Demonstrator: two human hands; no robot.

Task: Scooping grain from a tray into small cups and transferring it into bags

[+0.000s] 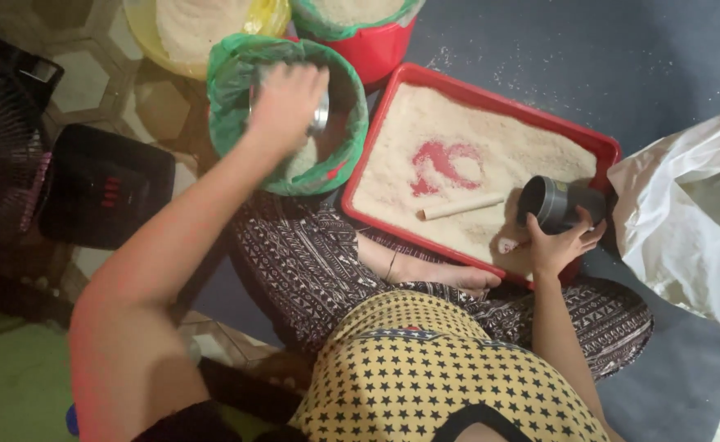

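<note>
My left hand (285,100) reaches into a bucket lined with a green bag (233,90) and grips a shiny metal cup (321,113) over the pale grain inside. My right hand (558,243) holds a dark grey cylindrical pipe piece (555,201), tilted on its side, at the right end of a red tray (393,123). The tray is filled with pale grain, with a bare red patch (442,164) scraped in the middle. A small cream stick (462,207) lies on the grain just left of the pipe piece.
A red bucket (376,49) and a yellow container (143,29), both holding grain, stand behind the green one. A white sack (687,213) lies at the right. A black fan (0,139) and black box (102,184) sit at the left. My bare foot (450,274) rests by the tray's near edge.
</note>
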